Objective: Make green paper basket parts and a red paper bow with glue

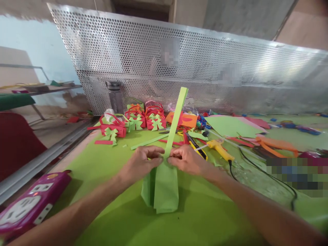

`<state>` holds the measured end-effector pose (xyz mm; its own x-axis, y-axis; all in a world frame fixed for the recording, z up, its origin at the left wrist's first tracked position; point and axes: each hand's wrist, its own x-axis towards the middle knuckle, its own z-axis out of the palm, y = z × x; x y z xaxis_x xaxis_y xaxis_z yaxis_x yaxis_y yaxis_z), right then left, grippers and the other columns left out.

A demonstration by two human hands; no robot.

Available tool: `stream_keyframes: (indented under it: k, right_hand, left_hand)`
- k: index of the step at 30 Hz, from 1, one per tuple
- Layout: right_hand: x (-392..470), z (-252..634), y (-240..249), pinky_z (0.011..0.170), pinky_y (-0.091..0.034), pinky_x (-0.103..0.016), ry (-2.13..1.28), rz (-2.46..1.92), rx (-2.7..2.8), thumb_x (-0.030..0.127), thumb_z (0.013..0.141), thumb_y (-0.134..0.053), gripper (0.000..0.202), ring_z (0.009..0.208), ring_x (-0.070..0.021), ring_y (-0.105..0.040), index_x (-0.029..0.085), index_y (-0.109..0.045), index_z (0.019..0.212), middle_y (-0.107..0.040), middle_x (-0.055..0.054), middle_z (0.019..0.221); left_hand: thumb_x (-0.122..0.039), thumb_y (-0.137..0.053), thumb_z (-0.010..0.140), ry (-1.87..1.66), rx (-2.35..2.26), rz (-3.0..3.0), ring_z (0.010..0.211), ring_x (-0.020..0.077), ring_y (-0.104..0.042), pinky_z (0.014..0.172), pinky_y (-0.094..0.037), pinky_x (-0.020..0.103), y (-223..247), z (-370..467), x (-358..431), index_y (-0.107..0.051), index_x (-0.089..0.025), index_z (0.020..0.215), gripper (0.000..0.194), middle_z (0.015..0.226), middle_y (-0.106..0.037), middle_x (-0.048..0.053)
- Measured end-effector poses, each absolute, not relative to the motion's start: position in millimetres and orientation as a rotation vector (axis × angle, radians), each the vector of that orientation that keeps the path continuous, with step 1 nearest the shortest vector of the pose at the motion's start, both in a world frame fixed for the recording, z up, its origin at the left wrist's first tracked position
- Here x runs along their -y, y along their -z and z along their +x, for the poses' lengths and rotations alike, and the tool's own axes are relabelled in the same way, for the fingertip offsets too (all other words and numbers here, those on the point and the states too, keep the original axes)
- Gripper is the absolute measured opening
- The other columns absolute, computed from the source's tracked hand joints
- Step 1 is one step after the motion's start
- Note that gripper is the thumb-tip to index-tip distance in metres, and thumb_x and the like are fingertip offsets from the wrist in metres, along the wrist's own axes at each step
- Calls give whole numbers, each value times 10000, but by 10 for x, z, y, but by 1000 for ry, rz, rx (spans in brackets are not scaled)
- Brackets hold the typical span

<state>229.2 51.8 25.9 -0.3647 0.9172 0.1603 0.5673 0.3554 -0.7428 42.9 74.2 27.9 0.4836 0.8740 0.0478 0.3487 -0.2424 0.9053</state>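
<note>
A folded green paper bag [166, 191] stands in front of me on the green table surface. From its top rises a long light-green paper strip [176, 118], leaning slightly right. My left hand [146, 159] is closed in a pinch at the bag's top, left of the strip's lower end. On the other side, my right hand [186, 159] pinches the strip's base against the bag's top edge. Fingertips of both hands nearly meet there; exactly how the strip sits against the bag is partly hidden by them.
Small red paper bags with green bows [112, 130] stand at the back left near a dark bottle [114, 97]. A yellow glue gun [220, 149] and a box cutter [196, 146] lie right. A purple power strip [36, 201] sits left. Behind rises a perforated metal panel [138, 44].
</note>
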Motion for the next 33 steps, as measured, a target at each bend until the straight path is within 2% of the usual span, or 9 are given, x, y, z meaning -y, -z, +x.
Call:
stream_keyframes:
  k: [4,9,15,17,22,26,29,33]
  right_hand:
    - [-512,2291,-258,446,-217,-210,-753,-1273,2041,236,752,-502,266,455,-59,-291,181,-394,515,-298,79,475]
    - [-516,2286,-240,447,-225,-209,-744,-1256,2046,257,773,-505,257,454,-62,-304,181,-427,540,-310,78,486]
    - [-537,2295,-224,457,-242,-208,-699,-1228,2081,237,770,-515,214,456,-66,-313,177,-486,568,-325,77,494]
    - [-537,2299,-237,468,-253,-208,-674,-1214,2098,244,773,-526,204,468,-69,-324,173,-518,582,-343,74,503]
    - [-520,2304,-275,526,-300,-224,-559,-1216,2123,253,769,-566,211,524,-90,-405,164,-576,578,-442,47,540]
    - [-517,2300,-244,632,-377,-258,-353,-1189,2083,260,772,-591,151,670,-139,-501,177,-643,658,-541,-5,695]
    - [-515,2276,-212,684,-409,-275,-321,-1129,2056,229,761,-609,90,748,-157,-527,183,-660,702,-550,-36,813]
    - [-491,2228,-205,711,-415,-281,-299,-1056,2007,181,760,-598,95,760,-154,-536,180,-634,672,-540,-36,818]
  left_hand:
    - [-308,-607,710,-735,-1062,1827,753,169,-620,692,-464,268,-279,382,-757,-660,-158,818,192,801,-695,23]
    - [-313,-613,699,-733,-1102,1821,746,173,-624,681,-470,286,-316,339,-759,-589,-145,980,328,819,-689,37]
    - [-317,-608,698,-733,-1097,1964,796,177,-631,732,-473,294,-435,332,-775,-623,-168,904,255,838,-692,28]
    - [-297,-607,689,-742,-1093,1927,780,167,-624,690,-479,280,-477,327,-779,-609,-167,895,244,845,-682,29]
    - [-342,-613,705,-707,-1124,1655,766,184,-619,444,-427,212,-538,306,-762,-536,-164,923,292,831,-629,43]
    - [-338,-694,661,-680,-1055,1323,744,172,-610,461,-464,237,-557,319,-696,-494,-161,953,396,861,-613,55]
    - [-296,-732,615,-600,-1008,1172,662,143,-579,488,-477,267,-538,356,-643,-502,-142,943,430,773,-598,26]
    - [-280,-699,611,-559,-1105,1289,558,112,-529,413,-315,202,-468,401,-611,-527,-120,902,375,617,-559,-23]
